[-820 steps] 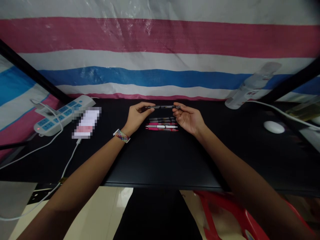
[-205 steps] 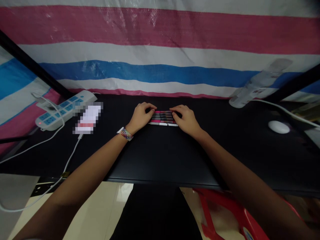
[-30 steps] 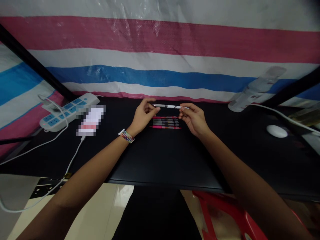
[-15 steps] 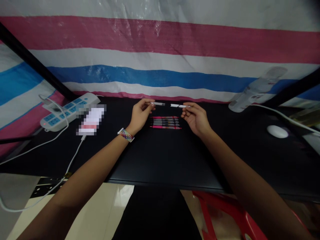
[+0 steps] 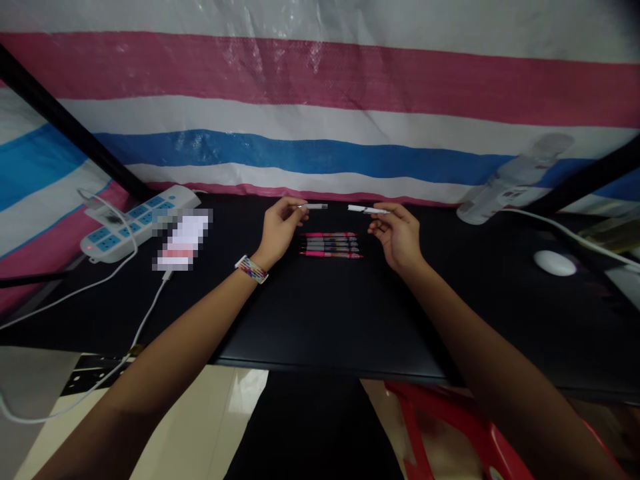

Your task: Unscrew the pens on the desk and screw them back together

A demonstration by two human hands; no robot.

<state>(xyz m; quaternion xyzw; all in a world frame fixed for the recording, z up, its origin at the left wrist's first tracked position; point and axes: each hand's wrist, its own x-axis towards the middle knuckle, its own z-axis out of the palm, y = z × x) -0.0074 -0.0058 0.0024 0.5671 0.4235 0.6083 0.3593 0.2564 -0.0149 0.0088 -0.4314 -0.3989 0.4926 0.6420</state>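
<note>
Wider than a moment ago, a gap opens rightward from the grey pen piece (image 5: 317,207), which the left hand (image 5: 279,231) pinches over the black table (image 5: 330,313). Pink and dark pens (image 5: 330,247) lie side by side in the middle; across the gap, the right hand (image 5: 399,235) pinches the white pen piece (image 5: 359,209) between thumb and fingers.

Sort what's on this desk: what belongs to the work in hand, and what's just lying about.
In the work:
Grey pen part, pinched by the left hand
White pen part, pinched by the right hand
Row of pens, between the hands

Apparently just lying about:
Power strip
Phone, pixelated
Clear bottle
White mouse
</note>
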